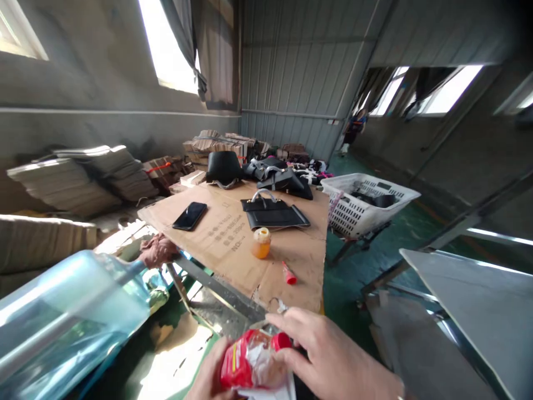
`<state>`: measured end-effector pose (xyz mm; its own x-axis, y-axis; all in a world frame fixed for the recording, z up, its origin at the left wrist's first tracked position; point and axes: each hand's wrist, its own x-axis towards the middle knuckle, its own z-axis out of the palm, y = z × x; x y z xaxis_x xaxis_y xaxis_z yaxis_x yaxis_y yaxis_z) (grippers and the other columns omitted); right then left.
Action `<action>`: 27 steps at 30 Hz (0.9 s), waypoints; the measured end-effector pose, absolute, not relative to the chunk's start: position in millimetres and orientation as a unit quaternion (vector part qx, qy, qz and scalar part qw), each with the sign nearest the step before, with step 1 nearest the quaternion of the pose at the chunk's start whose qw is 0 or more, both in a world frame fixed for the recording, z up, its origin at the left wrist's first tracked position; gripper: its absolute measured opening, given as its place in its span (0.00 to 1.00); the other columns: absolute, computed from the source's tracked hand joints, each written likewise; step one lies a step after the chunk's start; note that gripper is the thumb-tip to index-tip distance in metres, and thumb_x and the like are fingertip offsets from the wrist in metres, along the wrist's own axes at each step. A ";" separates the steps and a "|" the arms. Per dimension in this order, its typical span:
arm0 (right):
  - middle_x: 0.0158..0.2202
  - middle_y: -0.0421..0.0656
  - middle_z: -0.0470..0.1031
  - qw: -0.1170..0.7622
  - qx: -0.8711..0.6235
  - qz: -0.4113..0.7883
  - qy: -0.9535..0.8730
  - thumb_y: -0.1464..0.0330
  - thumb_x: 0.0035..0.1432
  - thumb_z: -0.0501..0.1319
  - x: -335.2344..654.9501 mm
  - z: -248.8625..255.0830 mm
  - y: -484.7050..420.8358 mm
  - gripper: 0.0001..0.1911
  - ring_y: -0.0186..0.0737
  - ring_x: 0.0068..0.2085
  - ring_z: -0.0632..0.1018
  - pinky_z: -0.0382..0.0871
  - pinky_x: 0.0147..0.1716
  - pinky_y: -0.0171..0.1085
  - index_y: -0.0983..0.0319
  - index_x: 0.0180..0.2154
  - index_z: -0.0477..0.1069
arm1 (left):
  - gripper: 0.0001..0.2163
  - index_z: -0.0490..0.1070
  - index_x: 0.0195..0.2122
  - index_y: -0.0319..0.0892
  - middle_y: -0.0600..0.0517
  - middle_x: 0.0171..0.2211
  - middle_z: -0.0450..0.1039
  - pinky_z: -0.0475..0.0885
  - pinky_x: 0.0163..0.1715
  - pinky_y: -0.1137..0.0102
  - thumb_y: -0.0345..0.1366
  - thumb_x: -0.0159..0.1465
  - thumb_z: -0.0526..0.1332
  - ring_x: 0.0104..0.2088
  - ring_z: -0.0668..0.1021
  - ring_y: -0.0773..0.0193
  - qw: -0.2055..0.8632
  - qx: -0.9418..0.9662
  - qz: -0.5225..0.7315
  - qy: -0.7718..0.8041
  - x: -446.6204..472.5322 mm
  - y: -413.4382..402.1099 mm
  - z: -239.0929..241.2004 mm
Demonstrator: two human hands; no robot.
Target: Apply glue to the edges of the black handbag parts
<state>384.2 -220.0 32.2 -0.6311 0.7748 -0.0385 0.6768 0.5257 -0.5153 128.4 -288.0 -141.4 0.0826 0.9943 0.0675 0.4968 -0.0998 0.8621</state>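
Close to me, my left hand [213, 371] is closed around a clear bottle with a red wrapper [238, 366], which is tilted to the right. My right hand [322, 350] reaches over it, with the bottle's red cap [282, 340] between thumb and fingers. Something white shows below the bottle. On the cardboard-topped table just ahead stands a small jar of amber liquid [261, 247] with a pale top. A red cone-shaped nozzle cap [289, 275] lies in front of it, to the right.
A black bag piece with a handle [275, 213] and a phone [190, 215] lie on the cardboard [233, 261]. More black bags [225, 168] are piled behind. Left is a large blue water bottle [79, 316]; right are a white basket [353, 219] and a grey tabletop [474, 305].
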 end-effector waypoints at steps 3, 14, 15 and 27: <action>0.41 0.43 0.79 0.090 -0.386 0.292 -0.871 0.75 0.62 0.57 390.8 34.7 -219.8 0.13 0.40 0.44 0.79 0.69 0.44 0.35 0.58 0.45 0.76 | 0.21 0.71 0.49 0.48 0.46 0.43 0.78 0.78 0.43 0.61 0.45 0.53 0.65 0.42 0.80 0.50 0.391 0.660 0.342 0.542 132.7 -285.8 -129.3; 0.34 0.43 0.78 0.032 -0.443 0.217 -0.869 0.75 0.60 0.60 378.5 1.2 -231.9 0.06 0.43 0.36 0.80 0.64 0.34 0.38 0.61 0.32 0.73 | 0.14 0.66 0.46 0.43 0.46 0.40 0.72 0.74 0.41 0.63 0.39 0.60 0.61 0.39 0.76 0.56 0.371 0.695 0.328 0.522 135.7 -291.4 -149.9; 0.33 0.43 0.78 0.040 -0.450 0.208 -0.867 0.74 0.61 0.60 378.8 -4.0 -232.8 0.06 0.43 0.36 0.80 0.64 0.34 0.38 0.61 0.32 0.73 | 0.14 0.66 0.46 0.43 0.46 0.40 0.71 0.73 0.39 0.63 0.39 0.61 0.61 0.39 0.76 0.56 0.372 0.693 0.331 0.521 136.3 -292.0 -151.0; 0.25 0.41 0.78 0.094 -0.425 0.116 -0.893 0.71 0.61 0.60 368.7 -58.8 -234.7 0.09 0.42 0.27 0.81 0.60 0.25 0.38 0.59 0.27 0.69 | 0.41 0.62 0.57 0.44 0.40 0.51 0.71 0.71 0.50 0.53 0.61 0.47 0.70 0.49 0.76 0.44 0.563 0.533 0.403 0.486 145.1 -309.6 -219.6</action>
